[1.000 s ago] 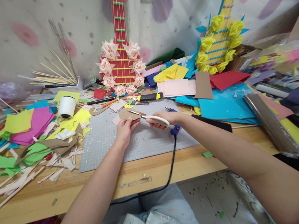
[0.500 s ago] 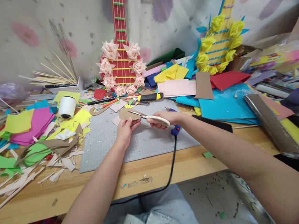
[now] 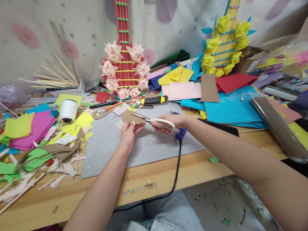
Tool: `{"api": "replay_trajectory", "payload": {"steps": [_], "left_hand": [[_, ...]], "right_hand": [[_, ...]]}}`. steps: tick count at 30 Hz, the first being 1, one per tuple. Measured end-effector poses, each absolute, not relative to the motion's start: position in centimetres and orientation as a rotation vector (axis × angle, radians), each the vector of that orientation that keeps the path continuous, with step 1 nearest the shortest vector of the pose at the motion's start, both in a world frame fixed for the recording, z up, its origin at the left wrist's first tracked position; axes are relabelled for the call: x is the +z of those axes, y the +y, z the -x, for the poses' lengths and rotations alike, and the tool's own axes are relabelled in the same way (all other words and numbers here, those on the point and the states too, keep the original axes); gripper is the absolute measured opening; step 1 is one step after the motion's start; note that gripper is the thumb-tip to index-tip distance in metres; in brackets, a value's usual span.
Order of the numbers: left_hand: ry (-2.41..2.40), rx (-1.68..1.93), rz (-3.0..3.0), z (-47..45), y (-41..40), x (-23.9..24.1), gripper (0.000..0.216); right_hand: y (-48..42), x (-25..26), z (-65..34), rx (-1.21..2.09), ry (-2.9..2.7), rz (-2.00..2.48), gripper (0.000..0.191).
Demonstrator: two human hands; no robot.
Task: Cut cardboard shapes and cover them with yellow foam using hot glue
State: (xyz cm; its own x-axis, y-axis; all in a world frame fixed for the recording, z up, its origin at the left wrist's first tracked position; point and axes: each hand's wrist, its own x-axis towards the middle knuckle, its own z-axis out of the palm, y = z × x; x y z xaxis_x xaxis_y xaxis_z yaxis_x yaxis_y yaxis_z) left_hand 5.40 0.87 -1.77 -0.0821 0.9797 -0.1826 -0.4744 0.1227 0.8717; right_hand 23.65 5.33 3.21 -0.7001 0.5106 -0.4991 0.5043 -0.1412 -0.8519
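A rounded piece of brown card (image 3: 128,118) is pinched in my left hand (image 3: 130,133) over the grey cutting mat (image 3: 103,151). My right hand (image 3: 172,122) grips white-handled scissors (image 3: 163,123) whose blades point left across the card, close to my left fingertips. Whether the blades are cutting into the card or lying over it, I cannot tell. Just beyond my right wrist lies a blue glue gun (image 3: 180,133), partly hidden, its black cord hanging over the table edge.
A red paper guitar (image 3: 125,73) with pink flowers and a yellow one (image 3: 224,47) stand at the back. Paper scraps (image 3: 36,153) cover the left side. A yellow-black utility knife (image 3: 155,100) lies behind the mat. Blue sheets (image 3: 230,106) lie right.
The camera view has shifted very slightly. Both hands, the card and the scissors keep nearly the same positions.
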Motion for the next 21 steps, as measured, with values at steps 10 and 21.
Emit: {"api": "replay_trajectory", "payload": {"steps": [10,21], "left_hand": [[0.985,1.35,-0.728,-5.6,0.9,-2.0,0.012],[1.013,1.421,-0.801,-5.4,0.8,-1.6,0.018]], "right_hand": [[5.8,2.9,-22.8,2.291,-1.974,1.076,0.051],[6.4,2.3,-22.6,2.079,-1.974,1.033,0.048]]}}
